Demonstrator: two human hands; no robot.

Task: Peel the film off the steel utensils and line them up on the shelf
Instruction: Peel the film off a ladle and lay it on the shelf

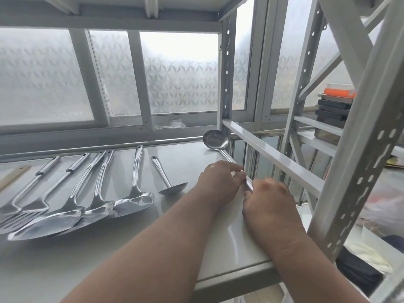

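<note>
Both my hands pinch the ladle [216, 139] handle by the shelf [185, 167] right edge, left hand [220, 182] nearer the bowl, right hand [267, 199] at the tail; its long axis runs toward the back right corner.

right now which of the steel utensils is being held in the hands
The big ladle at the far right: both hands, left and right, grip its handle. The others lie untouched in a row to its left.

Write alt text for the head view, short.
Both hands, left hand and right hand, grip the handle of a steel ladle at the shelf's right edge. Six more steel utensils lie in a row to the left.
</note>
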